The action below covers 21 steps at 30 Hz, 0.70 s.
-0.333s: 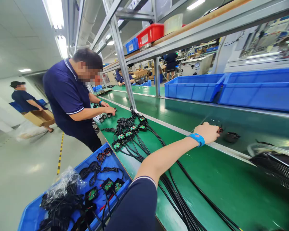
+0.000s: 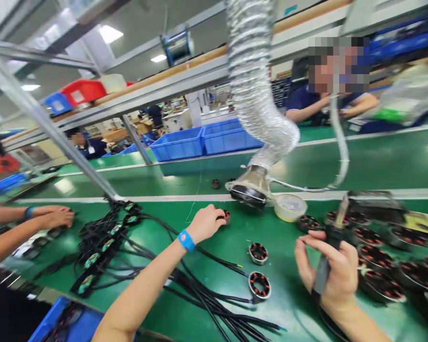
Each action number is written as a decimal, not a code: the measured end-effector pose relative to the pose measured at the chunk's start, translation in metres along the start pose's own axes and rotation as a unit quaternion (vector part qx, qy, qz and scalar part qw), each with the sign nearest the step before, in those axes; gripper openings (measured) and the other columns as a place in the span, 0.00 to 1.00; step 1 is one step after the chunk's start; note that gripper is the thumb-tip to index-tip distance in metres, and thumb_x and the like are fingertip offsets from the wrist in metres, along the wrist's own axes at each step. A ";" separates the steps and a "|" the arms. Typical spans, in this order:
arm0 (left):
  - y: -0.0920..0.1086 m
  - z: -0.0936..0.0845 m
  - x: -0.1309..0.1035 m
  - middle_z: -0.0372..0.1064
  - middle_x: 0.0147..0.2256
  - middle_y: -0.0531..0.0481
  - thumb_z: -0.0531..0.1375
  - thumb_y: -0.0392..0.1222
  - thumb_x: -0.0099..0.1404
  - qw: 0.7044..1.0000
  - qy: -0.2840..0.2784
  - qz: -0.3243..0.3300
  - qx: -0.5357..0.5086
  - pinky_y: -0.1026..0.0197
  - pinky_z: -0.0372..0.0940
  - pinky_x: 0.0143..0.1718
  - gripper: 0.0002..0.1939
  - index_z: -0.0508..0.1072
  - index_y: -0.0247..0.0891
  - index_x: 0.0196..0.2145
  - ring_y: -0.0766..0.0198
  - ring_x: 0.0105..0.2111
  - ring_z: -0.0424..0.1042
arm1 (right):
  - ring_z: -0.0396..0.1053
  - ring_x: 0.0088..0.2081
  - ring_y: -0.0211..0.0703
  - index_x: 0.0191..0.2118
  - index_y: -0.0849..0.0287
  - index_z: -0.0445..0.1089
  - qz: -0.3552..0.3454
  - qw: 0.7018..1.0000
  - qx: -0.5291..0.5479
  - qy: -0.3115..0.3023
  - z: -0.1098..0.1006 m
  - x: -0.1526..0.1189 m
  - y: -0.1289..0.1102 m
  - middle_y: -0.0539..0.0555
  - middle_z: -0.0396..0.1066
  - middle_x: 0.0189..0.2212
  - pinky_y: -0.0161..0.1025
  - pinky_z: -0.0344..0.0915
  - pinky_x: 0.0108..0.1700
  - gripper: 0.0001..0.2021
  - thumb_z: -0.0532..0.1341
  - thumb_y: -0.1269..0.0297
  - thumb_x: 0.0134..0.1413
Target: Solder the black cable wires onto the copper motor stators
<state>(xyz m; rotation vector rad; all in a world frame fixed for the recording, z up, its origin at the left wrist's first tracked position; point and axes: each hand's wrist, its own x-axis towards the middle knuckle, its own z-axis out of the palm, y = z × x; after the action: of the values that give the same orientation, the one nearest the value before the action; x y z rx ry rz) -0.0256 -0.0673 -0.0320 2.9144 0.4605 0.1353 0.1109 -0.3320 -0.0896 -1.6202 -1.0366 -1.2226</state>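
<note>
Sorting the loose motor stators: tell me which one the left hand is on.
The stator farthest back, at the left hand fingertips. The other two loose ones lie nearer, untouched, between both hands.

I'm looking down a factory assembly line: long green benches, blue bins in a row, a foil fume duct overhead, motor stators and cable bundles spread out, workers seated opposite.

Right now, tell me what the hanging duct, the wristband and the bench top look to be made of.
Duct: seemingly thin metal foil, silvery, crinkled in ribs, shiny.
Wristband on the left arm: likely soft plastic or fabric, bright blue and matte; blur leaves it open.
Bench top: probably a rubbery or vinyl mat, smooth green with soft glare.
</note>
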 end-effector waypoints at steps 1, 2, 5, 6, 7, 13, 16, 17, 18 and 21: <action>0.010 0.005 -0.001 0.71 0.42 0.46 0.55 0.51 0.70 1.000 -0.004 0.022 -0.004 0.58 0.66 0.45 0.15 0.78 0.45 0.45 0.57 0.42 0.73 | 0.72 0.37 0.46 0.41 0.58 0.67 0.013 1.000 -0.006 0.023 -0.003 0.001 0.003 0.55 0.73 0.36 0.44 0.68 0.42 0.11 0.67 0.72 0.53; 0.021 0.010 -0.001 0.71 0.43 0.46 0.55 0.51 0.70 0.999 -0.008 0.042 -0.007 0.59 0.66 0.45 0.15 0.78 0.46 0.46 0.57 0.42 0.73 | 0.73 0.38 0.47 0.41 0.58 0.66 0.023 0.999 -0.006 0.040 -0.004 0.002 0.005 0.54 0.73 0.36 0.45 0.68 0.43 0.12 0.67 0.72 0.53; 0.056 0.020 0.011 0.72 0.43 0.47 0.56 0.52 0.69 0.996 -0.029 0.078 -0.008 0.60 0.66 0.44 0.16 0.78 0.48 0.48 0.58 0.42 0.73 | 0.74 0.39 0.49 0.43 0.57 0.66 0.048 0.998 -0.008 0.049 -0.006 0.001 0.010 0.52 0.73 0.34 0.48 0.66 0.46 0.13 0.66 0.72 0.53; 0.067 0.022 0.018 0.73 0.42 0.47 0.56 0.53 0.69 0.996 -0.040 0.082 -0.009 0.60 0.66 0.44 0.16 0.78 0.48 0.48 0.58 0.42 0.73 | 0.74 0.39 0.49 0.42 0.57 0.66 0.048 0.998 -0.013 0.048 -0.005 -0.001 0.012 0.52 0.74 0.34 0.48 0.66 0.46 0.13 0.67 0.72 0.52; 0.075 0.023 0.027 0.74 0.42 0.47 0.57 0.53 0.69 0.995 -0.049 0.084 -0.014 0.60 0.66 0.44 0.16 0.78 0.48 0.47 0.57 0.43 0.73 | 0.75 0.37 0.49 0.41 0.57 0.67 0.042 0.998 -0.017 0.049 -0.004 -0.002 0.015 0.52 0.74 0.33 0.48 0.65 0.46 0.12 0.67 0.72 0.51; 0.107 0.024 0.067 0.77 0.46 0.50 0.55 0.44 0.71 0.973 -0.137 0.147 -0.115 0.65 0.64 0.44 0.15 0.77 0.39 0.48 0.62 0.44 0.74 | 0.74 0.26 0.46 0.33 0.58 0.69 0.007 0.997 -0.013 0.081 0.004 -0.004 0.026 0.49 0.74 0.27 0.43 0.64 0.40 0.09 0.69 0.69 0.46; 0.109 0.023 0.064 0.78 0.44 0.49 0.55 0.43 0.70 0.956 -0.102 0.210 -0.180 0.67 0.64 0.43 0.13 0.78 0.37 0.44 0.64 0.42 0.74 | 0.74 0.24 0.47 0.31 0.58 0.69 -0.002 0.997 -0.007 0.073 0.002 -0.003 0.030 0.49 0.74 0.25 0.42 0.65 0.35 0.08 0.69 0.69 0.45; 0.105 0.022 0.060 0.78 0.42 0.50 0.55 0.42 0.70 0.956 -0.054 0.214 -0.195 0.67 0.64 0.43 0.12 0.78 0.37 0.42 0.65 0.41 0.74 | 0.74 0.24 0.47 0.30 0.58 0.69 -0.002 0.998 0.005 0.064 0.002 -0.004 0.032 0.49 0.73 0.25 0.42 0.66 0.34 0.09 0.69 0.69 0.43; 0.098 0.021 0.057 0.78 0.39 0.50 0.55 0.41 0.69 0.958 0.009 0.202 -0.204 0.67 0.64 0.42 0.11 0.78 0.37 0.39 0.65 0.39 0.74 | 0.74 0.25 0.48 0.30 0.57 0.69 0.004 0.998 0.020 0.055 0.001 -0.005 0.034 0.48 0.73 0.24 0.42 0.66 0.33 0.09 0.70 0.69 0.42; 0.060 0.018 0.053 0.74 0.31 0.50 0.54 0.39 0.68 0.958 0.206 0.062 -0.189 0.65 0.64 0.38 0.11 0.75 0.37 0.34 0.65 0.32 0.71 | 0.75 0.26 0.51 0.29 0.56 0.69 0.066 0.996 0.041 0.038 0.001 -0.015 0.038 0.49 0.73 0.25 0.43 0.65 0.33 0.11 0.71 0.68 0.38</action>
<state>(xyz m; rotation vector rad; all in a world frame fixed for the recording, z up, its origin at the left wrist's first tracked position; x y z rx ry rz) 0.0449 -0.1098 -0.0347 2.5274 0.2691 0.7684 0.1442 -0.3444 -0.1100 -1.5420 -0.9060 -1.1298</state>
